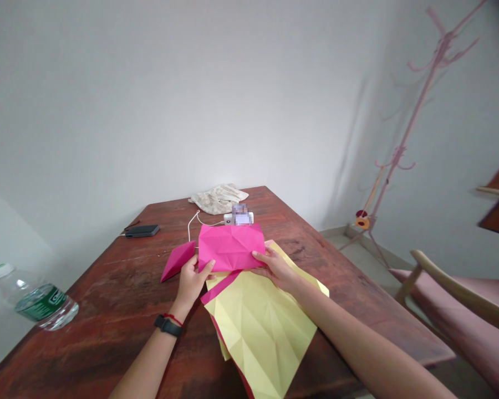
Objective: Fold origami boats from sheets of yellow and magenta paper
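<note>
A bright pink sheet of paper, marked with fold creases, is held up between my two hands. My left hand pinches its lower left corner, thumb on top. At the right edge my right hand grips it the same way, thumb in front and fingers behind. Below lies a larger creased yellow sheet of paper, with pink strips showing along its left edge. A folded pink paper piece rests on the table just left of the held sheet.
On the wooden table a water bottle stands at the left and a dark power bank lies farther back. A crumpled cloth and a white device with a cable are behind the paper. A chair and pink coat rack are at the right.
</note>
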Tool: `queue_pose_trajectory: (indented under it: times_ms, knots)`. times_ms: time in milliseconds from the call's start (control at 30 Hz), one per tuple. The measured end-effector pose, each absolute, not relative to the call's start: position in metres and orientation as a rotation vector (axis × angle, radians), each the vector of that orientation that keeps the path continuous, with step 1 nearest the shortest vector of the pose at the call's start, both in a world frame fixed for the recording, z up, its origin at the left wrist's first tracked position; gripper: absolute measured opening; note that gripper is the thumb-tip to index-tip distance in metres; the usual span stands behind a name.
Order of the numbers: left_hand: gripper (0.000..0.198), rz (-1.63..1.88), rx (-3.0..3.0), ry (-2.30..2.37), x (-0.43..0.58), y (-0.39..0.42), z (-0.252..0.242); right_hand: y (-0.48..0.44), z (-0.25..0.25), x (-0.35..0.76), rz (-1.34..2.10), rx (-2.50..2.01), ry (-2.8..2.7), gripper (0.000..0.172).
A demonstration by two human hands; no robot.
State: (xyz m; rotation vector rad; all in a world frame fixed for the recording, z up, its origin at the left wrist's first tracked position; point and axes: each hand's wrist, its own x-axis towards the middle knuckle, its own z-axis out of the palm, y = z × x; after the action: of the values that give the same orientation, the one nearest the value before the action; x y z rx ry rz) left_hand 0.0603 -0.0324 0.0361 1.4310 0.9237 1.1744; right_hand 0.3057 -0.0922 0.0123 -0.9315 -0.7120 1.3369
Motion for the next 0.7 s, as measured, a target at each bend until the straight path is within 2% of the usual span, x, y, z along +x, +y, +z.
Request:
queue_pose_trajectory:
  times_ms: [133,400,567,700]
  knots:
    - [0.044,1.186,1.394,0.913,0.060,-0.033,0.037,-0.092,0.013,0.305,1.393,-0.925,-0.696,0.034]
    - [0.044,1.223,1.198,0.888,0.061,-0.033,0.040,-0.096,0.018,0.299,1.380,-0.878,-0.738,0.036]
    - [0.057,1.245,1.000,0.776,0.063,-0.036,0.046,-0.098,0.014,0.296,1.438,-0.950,-0.761,0.042]
    - [0.048,1.059,0.935,0.654,0.069,-0.045,0.044,-0.102,0.017,0.292,1.425,-0.969,-0.806,0.050]
